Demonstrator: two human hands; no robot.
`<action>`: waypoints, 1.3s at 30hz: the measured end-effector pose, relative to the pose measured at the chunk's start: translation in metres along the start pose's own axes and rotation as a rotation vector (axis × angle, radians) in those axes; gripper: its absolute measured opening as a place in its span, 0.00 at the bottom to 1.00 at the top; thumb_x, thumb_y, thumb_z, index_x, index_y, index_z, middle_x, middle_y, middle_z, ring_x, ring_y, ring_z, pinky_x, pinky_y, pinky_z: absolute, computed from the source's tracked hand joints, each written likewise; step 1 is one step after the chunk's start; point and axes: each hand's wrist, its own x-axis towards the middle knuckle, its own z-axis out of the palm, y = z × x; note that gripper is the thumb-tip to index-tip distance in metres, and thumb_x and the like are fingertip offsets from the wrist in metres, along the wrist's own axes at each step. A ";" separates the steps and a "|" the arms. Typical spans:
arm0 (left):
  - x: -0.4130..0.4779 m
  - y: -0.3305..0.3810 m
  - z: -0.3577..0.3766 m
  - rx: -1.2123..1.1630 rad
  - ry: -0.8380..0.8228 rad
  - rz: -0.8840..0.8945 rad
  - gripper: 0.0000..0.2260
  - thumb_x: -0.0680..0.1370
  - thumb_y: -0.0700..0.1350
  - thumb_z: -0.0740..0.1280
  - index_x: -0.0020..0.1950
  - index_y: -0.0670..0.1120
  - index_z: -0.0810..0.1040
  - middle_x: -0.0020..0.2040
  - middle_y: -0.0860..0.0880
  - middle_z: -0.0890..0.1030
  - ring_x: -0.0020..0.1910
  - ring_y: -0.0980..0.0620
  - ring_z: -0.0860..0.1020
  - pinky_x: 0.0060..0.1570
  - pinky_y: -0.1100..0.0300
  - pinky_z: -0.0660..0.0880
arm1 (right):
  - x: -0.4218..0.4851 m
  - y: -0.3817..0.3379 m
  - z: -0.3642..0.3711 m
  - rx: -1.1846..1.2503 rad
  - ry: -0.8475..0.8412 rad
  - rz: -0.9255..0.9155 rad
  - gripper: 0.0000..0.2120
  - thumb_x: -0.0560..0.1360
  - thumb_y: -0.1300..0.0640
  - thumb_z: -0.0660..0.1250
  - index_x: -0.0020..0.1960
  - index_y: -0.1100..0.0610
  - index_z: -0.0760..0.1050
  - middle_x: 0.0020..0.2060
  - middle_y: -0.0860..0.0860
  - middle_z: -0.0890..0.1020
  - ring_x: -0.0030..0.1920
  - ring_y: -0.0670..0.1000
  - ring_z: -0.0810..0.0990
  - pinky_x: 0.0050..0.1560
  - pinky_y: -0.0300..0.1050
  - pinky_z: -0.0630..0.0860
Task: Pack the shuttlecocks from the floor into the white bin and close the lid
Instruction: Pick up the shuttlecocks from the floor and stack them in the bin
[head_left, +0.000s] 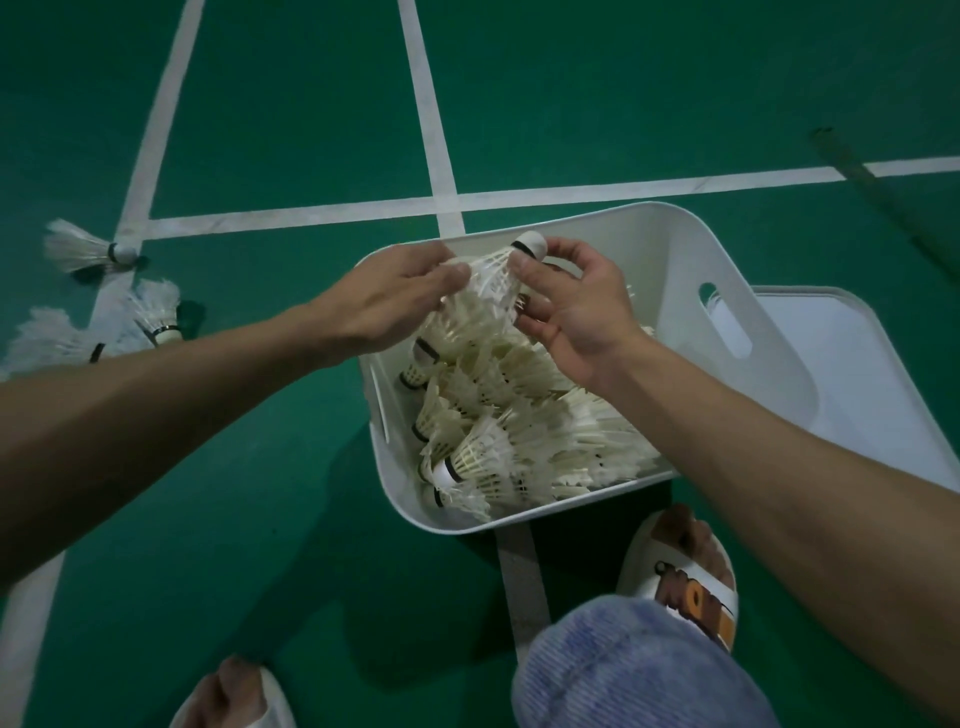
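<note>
Green court floor (311, 130), our white plastic bin (649, 223) sitting on it, flat white lid (857, 364) just to its right. Over the bin, our left hand (384, 301) and right hand (576, 301) both pinch a white feather shuttlecock stack (493, 280), fingers curled.

Piled shuttlecocks (498, 447) fill most of the white bin (660, 260); its far corner lies bare.

Shuttlecocks (498, 415) heaped in bin (649, 249), lid (857, 364) right of it (on floor (260, 519)), loose shuttlecocks (88, 247) left
</note>
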 end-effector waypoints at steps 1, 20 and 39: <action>0.000 0.001 -0.001 -0.006 -0.014 -0.005 0.17 0.80 0.55 0.57 0.57 0.44 0.75 0.53 0.44 0.79 0.54 0.44 0.77 0.57 0.41 0.74 | 0.000 0.002 0.001 -0.002 0.000 0.007 0.12 0.73 0.63 0.72 0.52 0.56 0.71 0.50 0.58 0.83 0.42 0.56 0.82 0.46 0.52 0.80; 0.027 -0.006 0.005 0.295 0.090 -0.089 0.26 0.68 0.46 0.77 0.62 0.45 0.71 0.56 0.50 0.78 0.48 0.51 0.78 0.37 0.66 0.73 | -0.001 -0.009 0.001 0.111 0.104 0.068 0.10 0.74 0.60 0.71 0.52 0.56 0.71 0.42 0.54 0.79 0.36 0.52 0.78 0.28 0.40 0.75; 0.027 -0.021 -0.005 0.573 0.022 0.035 0.22 0.70 0.44 0.75 0.62 0.46 0.73 0.53 0.47 0.79 0.43 0.50 0.79 0.37 0.59 0.78 | 0.000 -0.013 -0.007 -0.965 -0.029 -0.227 0.12 0.71 0.51 0.72 0.51 0.54 0.75 0.43 0.50 0.80 0.42 0.48 0.80 0.39 0.45 0.79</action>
